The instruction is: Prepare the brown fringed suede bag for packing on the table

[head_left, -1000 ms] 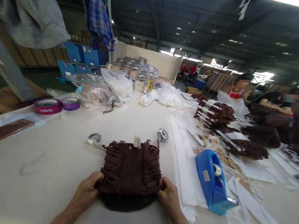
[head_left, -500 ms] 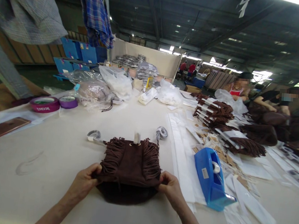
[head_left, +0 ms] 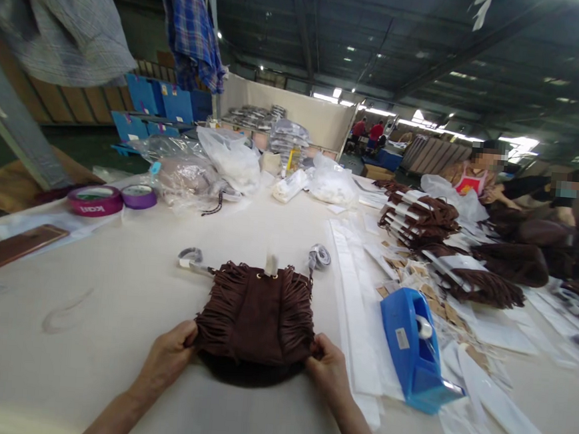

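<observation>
A brown fringed suede bag (head_left: 257,316) lies flat on the white table (head_left: 111,323) right in front of me. My left hand (head_left: 168,358) grips its lower left corner with fingers closed. My right hand (head_left: 328,370) pinches the lower right corner. A white tag stands at the bag's top edge, and two wrapped metal strap ends (head_left: 319,256) lie beyond it.
A blue tape dispenser (head_left: 412,347) sits to the right among white paper strips. Stacks of brown fringed bags (head_left: 419,220) lie at the right, where two other people sit. Plastic bags (head_left: 228,162), tape rolls (head_left: 95,200) and a phone (head_left: 9,248) are on the left.
Both hands keep hold of the bag's lower corners; the bag has shifted slightly away from me and been smoothed flat. The view has shifted a little.
</observation>
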A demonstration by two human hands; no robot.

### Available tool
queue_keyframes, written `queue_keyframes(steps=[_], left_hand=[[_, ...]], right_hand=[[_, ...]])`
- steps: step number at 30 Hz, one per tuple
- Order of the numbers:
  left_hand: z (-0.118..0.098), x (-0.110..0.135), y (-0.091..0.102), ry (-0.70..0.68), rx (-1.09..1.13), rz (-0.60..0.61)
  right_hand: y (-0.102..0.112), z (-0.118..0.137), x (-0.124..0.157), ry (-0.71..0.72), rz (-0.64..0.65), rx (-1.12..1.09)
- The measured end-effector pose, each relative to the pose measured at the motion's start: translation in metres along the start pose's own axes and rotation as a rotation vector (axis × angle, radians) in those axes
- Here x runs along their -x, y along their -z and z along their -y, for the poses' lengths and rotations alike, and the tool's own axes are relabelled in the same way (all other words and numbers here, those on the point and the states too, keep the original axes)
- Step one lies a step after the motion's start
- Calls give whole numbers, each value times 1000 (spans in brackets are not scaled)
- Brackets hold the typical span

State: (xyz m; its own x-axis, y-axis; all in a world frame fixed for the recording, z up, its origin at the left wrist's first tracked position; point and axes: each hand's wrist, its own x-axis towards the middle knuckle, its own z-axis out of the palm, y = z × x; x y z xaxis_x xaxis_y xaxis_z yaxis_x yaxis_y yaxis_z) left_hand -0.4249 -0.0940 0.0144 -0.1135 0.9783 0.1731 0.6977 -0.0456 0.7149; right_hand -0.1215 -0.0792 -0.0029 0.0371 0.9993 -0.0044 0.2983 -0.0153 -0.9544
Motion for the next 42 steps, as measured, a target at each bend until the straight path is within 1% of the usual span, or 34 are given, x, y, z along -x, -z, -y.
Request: queue_keyframes(steps=[4,5,6,7,8,9,10,11,12,14,15,17,19,20,21,23,24,26,27,28,29,30,31,32,33,34,35,36,37,38,39,40,41,42], left_hand=[[2,0,8,-12,-69,50],[-1,1,12,-30,-122,25],[-4,1,16,-80,-194,-27],[-10,2,20,-165,-280,-98],[-18,2,23,-282,-369,-166],[-28,1,25,-415,-445,-211],[-38,0,26,-547,-500,-216],[-49,-2,25,-655,-525,-187],[-59,-5,23,-729,-513,-142],[-77,-11,17,-805,-390,-69],[-83,-15,15,-805,-305,-39],[-90,-19,13,-728,-120,40],[-90,-21,15,-580,59,121],[-88,-20,16,-486,139,132],[-84,-17,18,-375,207,114],[-69,-11,20,-110,288,4],[-59,-6,21,27,305,-54],[-36,2,24,268,307,-118],[-26,6,26,370,281,-150],[-18,9,29,442,229,-195],[-13,10,32,465,150,-267],[-13,11,35,417,56,-350],[-18,10,38,280,-43,-416],[-28,8,39,70,-144,-435],[-42,4,39,-192,-231,-387],[-59,-1,37,-461,-303,-255],[-76,-8,33,-626,-389,-90],[-93,-16,27,-718,-459,45],[-108,-24,20,-762,-504,155],[-119,-31,12,-757,-535,246],[-126,-36,4,-749,-553,328],[-128,-38,-3,-737,-562,402],[-125,-38,-11,-735,-571,460],[-118,-35,-18,-751,-583,491]], right_hand=[[-1,-4,-1,53,-3,43],[-1,-5,-2,62,-5,48],[-1,-5,-2,68,-7,53],[-1,-5,-2,71,-7,56],[-2,-5,-2,74,-6,59],[-2,-5,-2,76,-4,61],[-2,-4,-2,79,-2,64],[-2,-4,-2,83,0,66],[-2,-3,-2,86,2,68],[-2,-2,-2,91,2,72],[-2,-2,-1,92,3,73],[-3,-1,-1,92,4,72],[-3,-1,0,92,3,66],[-3,-2,0,92,1,62],[-3,-2,1,91,-2,58],[-3,-3,1,89,-7,49],[-3,-3,1,88,-8,45],[-3,-3,0,85,-8,38],[-3,-4,0,84,-8,36],[-3,-4,0,84,-8,35],[-3,-4,0,83,-8,34],[-3,-5,0,81,-9,34],[-3,-5,0,79,-8,35],[-3,-6,0,77,-6,36],[-4,-6,0,74,-5,37],[-4,-6,0,72,-2,37],[-4,-6,0,70,0,37],[-5,-5,0,68,2,34],[-5,-5,0,67,5,30],[-5,-4,1,65,7,26],[-5,-3,1,63,10,20],[-5,-2,2,61,12,15],[-5,-1,2,60,14,11],[-5,-1,3,59,14,7]])
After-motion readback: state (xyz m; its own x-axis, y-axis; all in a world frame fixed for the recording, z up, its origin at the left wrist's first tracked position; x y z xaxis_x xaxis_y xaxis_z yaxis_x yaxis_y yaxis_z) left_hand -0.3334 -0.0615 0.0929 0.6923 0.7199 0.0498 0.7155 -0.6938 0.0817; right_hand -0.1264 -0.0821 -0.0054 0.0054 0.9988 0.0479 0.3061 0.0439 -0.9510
